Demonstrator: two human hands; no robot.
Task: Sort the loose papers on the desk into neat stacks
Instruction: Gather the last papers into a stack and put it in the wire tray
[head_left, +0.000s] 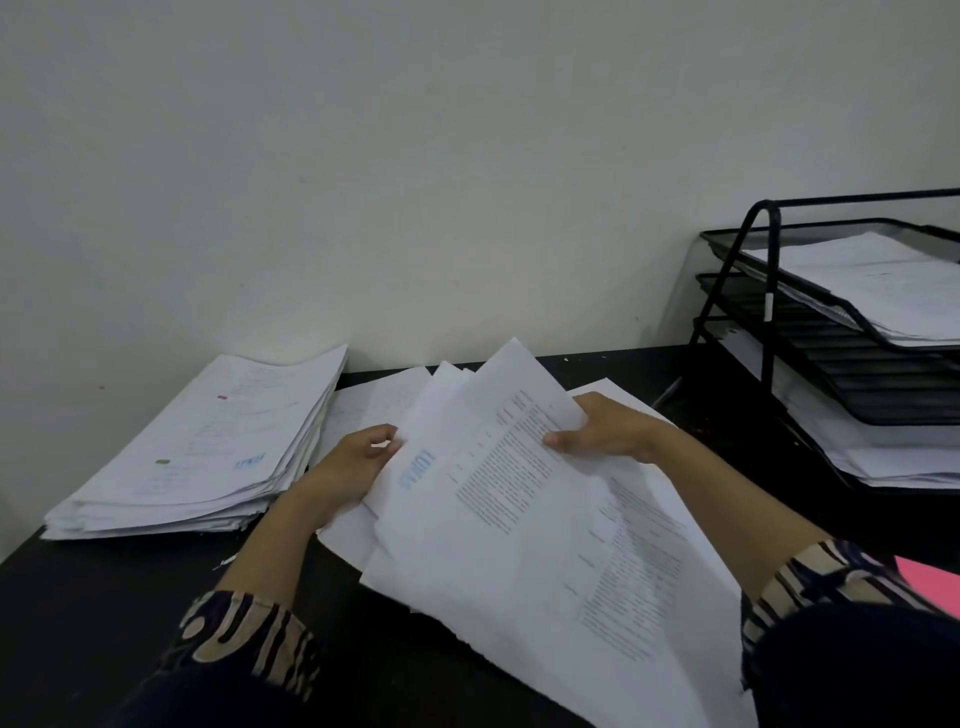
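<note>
Plain off-white wall (415, 156) behind a black bench (104, 613); bench's far edge runs along the wall; one person, two hands in view, patterned sleeve cuffs on both forearms.

One tall stack of papers (208, 447) sits at the far left corner of the bench, edges roughly squared, top sheet handwritten with a pink mark, a green mark and a blue logo; sheet count cannot be told.

One loose fan of papers (498, 499) in the middle of the bench, raised at its far end, near end trailing down toward the near edge; at least four sheets show at the fanned far tips; top sheet has printed text, the one under it a blue logo; more loose sheets (374, 402) lie flat beyond the fan, just right of the stack.

Left hand (358, 462) grips the fan's left edge, fingers curled, thumb on top near the logo; right hand (602, 426) clamps the fan's right edge, thumb pressed on the printed top sheet, fingers under.

One black wire tray rack (779, 312) at the far right of the bench, three tiers; top tier holds white sheets, middle tier's contents cannot be told, bottom tier holds a pile of sheets.

One pink item (930, 582) at the right edge, near the right sleeve, mostly cut off.
</note>
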